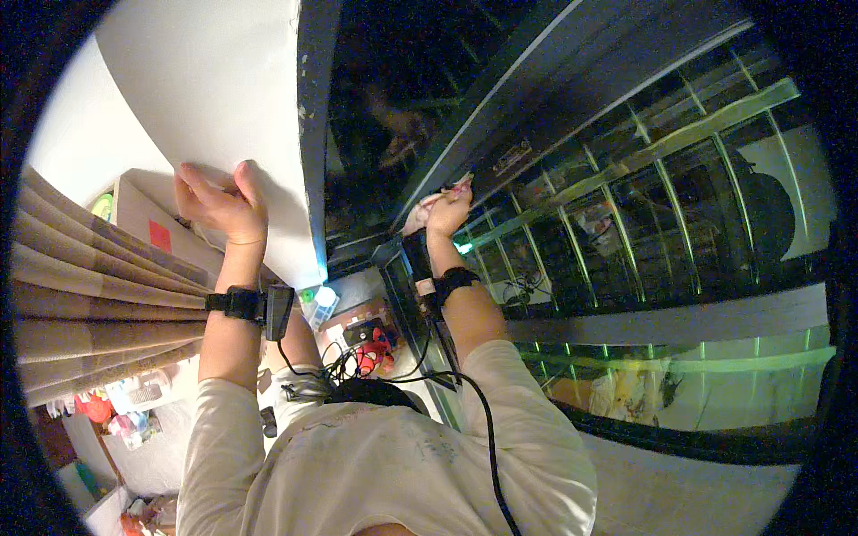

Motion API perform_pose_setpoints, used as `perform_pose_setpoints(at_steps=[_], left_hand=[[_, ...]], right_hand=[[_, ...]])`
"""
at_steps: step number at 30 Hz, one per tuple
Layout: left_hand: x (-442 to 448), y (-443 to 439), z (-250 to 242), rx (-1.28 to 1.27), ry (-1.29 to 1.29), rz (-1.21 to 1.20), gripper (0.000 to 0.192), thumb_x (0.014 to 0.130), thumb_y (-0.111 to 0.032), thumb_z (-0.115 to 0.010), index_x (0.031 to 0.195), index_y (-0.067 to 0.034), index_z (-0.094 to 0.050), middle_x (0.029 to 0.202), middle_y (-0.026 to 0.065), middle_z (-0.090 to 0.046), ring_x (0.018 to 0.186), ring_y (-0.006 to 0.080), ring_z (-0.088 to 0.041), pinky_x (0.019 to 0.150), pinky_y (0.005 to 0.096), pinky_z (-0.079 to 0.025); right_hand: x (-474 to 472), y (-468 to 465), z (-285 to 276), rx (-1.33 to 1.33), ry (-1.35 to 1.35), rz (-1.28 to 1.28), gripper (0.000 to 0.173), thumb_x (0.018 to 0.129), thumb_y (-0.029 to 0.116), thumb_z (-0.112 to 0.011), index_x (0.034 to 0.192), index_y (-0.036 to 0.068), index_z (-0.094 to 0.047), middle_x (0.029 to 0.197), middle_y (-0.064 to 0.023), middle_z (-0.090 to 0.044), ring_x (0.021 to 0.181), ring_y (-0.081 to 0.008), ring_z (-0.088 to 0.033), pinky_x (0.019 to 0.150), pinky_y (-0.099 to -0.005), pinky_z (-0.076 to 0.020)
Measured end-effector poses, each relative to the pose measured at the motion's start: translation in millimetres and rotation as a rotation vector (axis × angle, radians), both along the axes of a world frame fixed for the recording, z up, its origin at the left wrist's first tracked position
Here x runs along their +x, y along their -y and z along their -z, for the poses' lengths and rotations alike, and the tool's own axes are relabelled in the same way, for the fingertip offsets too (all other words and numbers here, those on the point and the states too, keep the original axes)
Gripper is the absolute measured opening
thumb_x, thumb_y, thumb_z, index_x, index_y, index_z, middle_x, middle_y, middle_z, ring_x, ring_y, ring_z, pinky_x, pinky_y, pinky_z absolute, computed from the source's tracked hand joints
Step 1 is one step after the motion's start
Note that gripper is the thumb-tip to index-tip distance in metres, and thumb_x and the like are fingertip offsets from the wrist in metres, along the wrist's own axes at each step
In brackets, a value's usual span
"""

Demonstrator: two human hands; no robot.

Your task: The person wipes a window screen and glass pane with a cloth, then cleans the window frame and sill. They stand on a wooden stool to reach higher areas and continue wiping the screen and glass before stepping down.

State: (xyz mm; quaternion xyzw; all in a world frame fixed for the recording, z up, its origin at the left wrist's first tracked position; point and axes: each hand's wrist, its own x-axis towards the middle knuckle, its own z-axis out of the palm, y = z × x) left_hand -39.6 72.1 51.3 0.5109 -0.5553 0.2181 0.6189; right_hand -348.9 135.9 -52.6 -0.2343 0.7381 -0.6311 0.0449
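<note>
My left hand [224, 204] is raised with fingers apart, holding nothing, in front of a white wall [221, 87]; whether it touches the wall I cannot tell. My right hand [448, 206] grips a crumpled pinkish-white cloth [421, 213] against the dark frame of a window [395, 248]. Dark glass [389, 127] rises beyond that hand. Both forearms wear black straps, and the left strap [244, 303] carries a small box with a cable.
A brown curtain [107, 295] hangs at left. Metal bars [670, 208] stand outside the glass at right. A black cable [488, 415] crosses my shirt. Below are a desk with a red toy [375, 355] and a blue-white item [326, 298].
</note>
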Motion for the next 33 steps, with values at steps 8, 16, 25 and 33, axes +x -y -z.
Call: perform_pose_setpoints(at_steps=[8,16,25,33], left_hand=[[-1,-6,-6,0.03,-0.029,0.006,0.077,0.081,-0.045,-0.064,0.13,0.007,-0.034,0.122,0.0306,-0.042,0.108,0.0426,-0.04,0.092,0.049,-0.032],[0,-1,3,-0.032,0.006,-0.022,0.078,0.08,-0.048,-0.063,0.131,0.005,-0.036,0.126,0.0311,-0.039,0.112,0.0426,-0.038,0.093,0.0484,-0.033],[1,2,5,-0.014,0.017,-0.031,0.079,0.08,-0.043,-0.066,0.133,0.006,-0.033,0.125,0.0317,-0.038,0.114,0.0432,-0.036,0.098,0.0502,-0.027],[3,-2,2,0.049,0.014,0.033,0.08,0.08,-0.042,-0.066,0.133,0.006,-0.031,0.127,0.0332,-0.035,0.116,0.0439,-0.033,0.1,0.0494,-0.026]], right_hand=[[-29,5,-182,-0.526,-0.467,-0.088,0.036,0.09,0.005,-0.047,0.125,-0.005,-0.049,0.12,-0.019,-0.058,0.106,-0.0253,-0.058,0.09,-0.0332,-0.0457],[-45,17,-297,-0.442,-1.062,0.082,0.056,0.075,-0.004,-0.047,0.13,-0.004,-0.042,0.13,-0.0244,-0.046,0.117,-0.039,-0.047,0.099,-0.0413,-0.0397],[-38,-8,-173,-0.114,-0.799,-0.131,0.044,0.085,0.002,-0.046,0.128,-0.002,-0.042,0.122,-0.0184,-0.053,0.113,-0.034,-0.05,0.097,-0.0371,-0.0387],[-34,-33,-97,0.252,-0.629,-0.231,0.04,0.087,0.002,-0.045,0.126,0.001,-0.046,0.119,-0.0172,-0.055,0.109,-0.0291,-0.054,0.095,-0.0344,-0.0434]])
